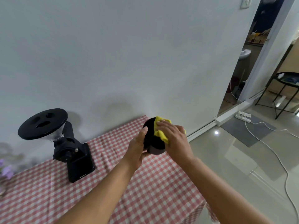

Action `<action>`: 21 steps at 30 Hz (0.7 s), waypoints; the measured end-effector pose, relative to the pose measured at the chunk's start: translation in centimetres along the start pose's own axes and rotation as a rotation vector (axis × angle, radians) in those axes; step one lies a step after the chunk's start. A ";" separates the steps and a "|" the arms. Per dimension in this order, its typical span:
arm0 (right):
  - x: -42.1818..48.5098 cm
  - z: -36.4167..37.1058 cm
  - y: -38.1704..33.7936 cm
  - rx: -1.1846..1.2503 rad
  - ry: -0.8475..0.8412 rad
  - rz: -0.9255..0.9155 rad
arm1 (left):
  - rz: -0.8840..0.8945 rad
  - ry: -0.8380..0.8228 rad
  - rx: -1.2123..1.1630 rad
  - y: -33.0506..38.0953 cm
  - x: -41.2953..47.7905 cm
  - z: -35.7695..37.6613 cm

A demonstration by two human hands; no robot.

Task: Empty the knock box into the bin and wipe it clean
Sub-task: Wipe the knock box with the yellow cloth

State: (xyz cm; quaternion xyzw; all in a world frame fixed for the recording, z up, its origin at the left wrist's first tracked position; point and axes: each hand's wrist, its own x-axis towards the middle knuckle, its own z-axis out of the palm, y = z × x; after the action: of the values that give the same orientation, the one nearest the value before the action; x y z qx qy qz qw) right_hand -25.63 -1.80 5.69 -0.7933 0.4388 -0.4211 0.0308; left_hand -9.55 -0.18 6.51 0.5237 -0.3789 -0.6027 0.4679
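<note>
The knock box (153,143), a round black cylinder, is held above the far right corner of the table, its mouth tilted away toward the wall. My left hand (137,147) grips its left side, thumb up along the rim. My right hand (174,139) presses a yellow cloth (160,131) against the top right of the box, fingers spread flat over the cloth. The inside of the box is hidden. No bin is in view.
A table with a red and white checked cloth (145,183) stands against a white wall. A black coffee grinder (64,143) is at the back left. Purple flowers (6,170) are at the left edge. White cables and a power strip (244,116) lie on the tiled floor.
</note>
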 end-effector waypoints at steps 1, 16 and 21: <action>-0.4 0.3 0.0 -0.123 -0.054 -0.050 | 0.016 -0.005 0.011 0.0 -0.1 0.1; -1.2 -0.4 0.1 -0.139 -0.104 -0.028 | -0.009 0.074 0.064 -0.3 0.6 0.1; -2.5 0.4 -0.6 -0.196 -0.203 -0.239 | -0.026 0.082 0.027 0.0 0.7 -0.4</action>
State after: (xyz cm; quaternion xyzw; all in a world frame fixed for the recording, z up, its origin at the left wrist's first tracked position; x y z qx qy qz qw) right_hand -25.60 0.23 4.01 -0.8774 0.3747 -0.2950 -0.0529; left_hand -9.12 -0.84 6.29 0.5592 -0.3605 -0.5816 0.4681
